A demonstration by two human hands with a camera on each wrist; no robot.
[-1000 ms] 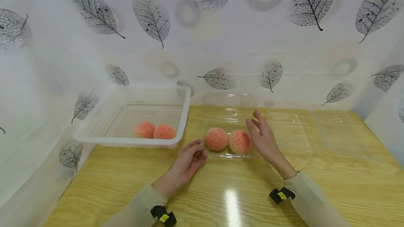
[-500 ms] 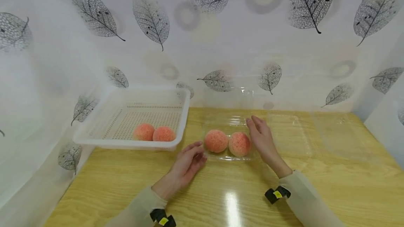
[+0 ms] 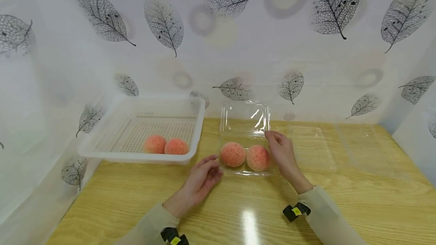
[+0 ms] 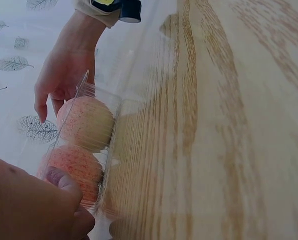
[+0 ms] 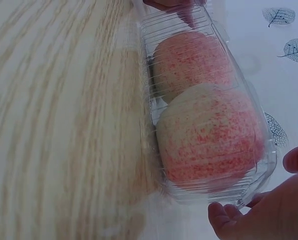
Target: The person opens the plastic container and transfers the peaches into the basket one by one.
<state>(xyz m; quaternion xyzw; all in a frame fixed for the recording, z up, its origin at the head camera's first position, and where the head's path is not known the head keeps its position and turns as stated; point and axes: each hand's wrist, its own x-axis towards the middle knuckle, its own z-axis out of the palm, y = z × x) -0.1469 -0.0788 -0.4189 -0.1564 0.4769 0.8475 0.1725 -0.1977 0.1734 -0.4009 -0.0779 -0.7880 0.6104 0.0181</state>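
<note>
Two pinkish-orange peaches (image 3: 257,158) sit side by side in a clear plastic clamshell box (image 3: 252,173) on the table. Its hinged lid (image 3: 243,118) stands raised at the back. My left hand (image 3: 195,182) is at the box's left end, with loosely bent fingers against it; the left wrist view shows the thumb (image 4: 63,181) by the rim. At the right end, my right hand (image 3: 284,156) reaches to the lid's lower right corner with its fingertips. In the right wrist view, fingertips (image 5: 223,216) lie by the box's corner, with the thumb apart.
A white perforated basket (image 3: 136,156) stands at the left with two more peaches (image 3: 176,146) in its near right part. Another clear plastic container (image 3: 313,146) lies to the right on the wooden table (image 3: 136,192). A leaf-printed sheet (image 3: 184,63) hangs close behind.
The right hand has come down and slightly left toward the lid's corner, its fingers drawing closer together. The lid has changed its tilt. The left hand stays at the box's left end.
</note>
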